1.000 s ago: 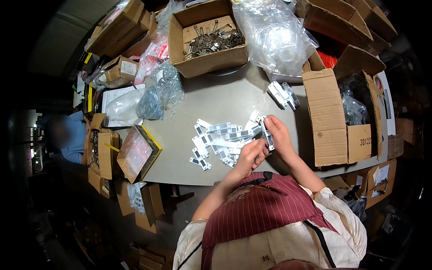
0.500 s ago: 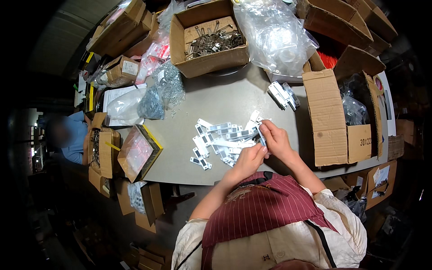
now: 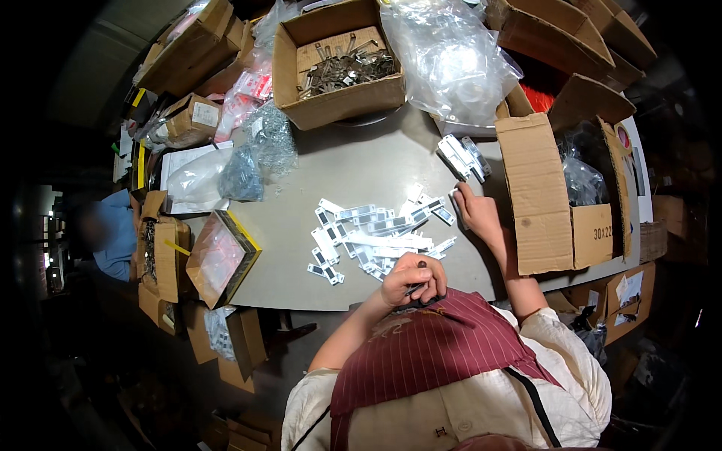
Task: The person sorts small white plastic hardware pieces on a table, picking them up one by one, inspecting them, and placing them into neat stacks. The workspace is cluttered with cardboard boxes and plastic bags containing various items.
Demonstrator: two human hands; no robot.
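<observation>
In front of me a loose pile of white rectangular parts with dark inset strips (image 3: 376, 233) lies on the grey table. My left hand (image 3: 414, 283), low by the apron, has its fingers curled around a thin dark stick-like piece (image 3: 415, 287); its exact kind is unclear. Right of the pile, my right hand (image 3: 479, 214) pinches a small white part (image 3: 453, 198), mostly covered by the fingers. Just beyond those fingertips sits a neat stack of similar white parts (image 3: 462, 156).
An open carton (image 3: 323, 114) of metal pieces stands at the back, beside a clear plastic bag (image 3: 451, 68). A tall open carton (image 3: 535, 195) borders the right. Bags of small hardware (image 3: 259, 150) and a carton with a pink bag (image 3: 223, 259) are left. A person in blue (image 3: 114, 233) is far left.
My hands were together over the pile's right side. Now they are apart: the right has moved out toward the stack with a white part, the left back toward the apron.
</observation>
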